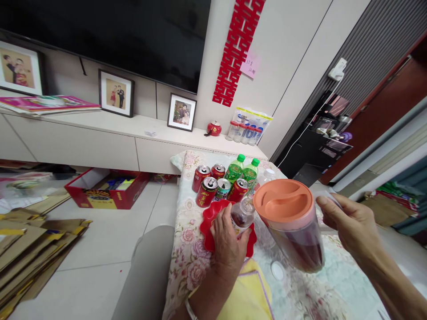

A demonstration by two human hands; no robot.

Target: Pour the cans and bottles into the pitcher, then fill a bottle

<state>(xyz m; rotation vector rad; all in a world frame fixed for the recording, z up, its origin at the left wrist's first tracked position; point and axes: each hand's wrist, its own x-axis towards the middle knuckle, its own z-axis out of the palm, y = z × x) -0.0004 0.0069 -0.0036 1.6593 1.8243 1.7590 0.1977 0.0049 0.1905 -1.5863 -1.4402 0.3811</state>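
A clear pitcher (296, 244) with an orange lid hangs tilted over the table, dark liquid inside. My right hand (347, 220) is closed round its handle, and the lid's rim is close to the mouth of a small clear bottle (242, 215). My left hand (228, 240) wraps round that bottle, which has dark liquid in it and stands over a red scalloped tray (208, 222). Near my left wrist lies a yellow cloth (250, 291). A white cap (276, 270) rests on the tablecloth below the pitcher.
Several drink cans (207, 192) and two green-capped bottles (235, 169) stand behind the tray, with a clear white-capped bottle (267, 175) at their right. The flowered table (187, 253) reaches a white cabinet (160, 153). A red box (106, 195) and flattened cardboard (30, 253) lie left.
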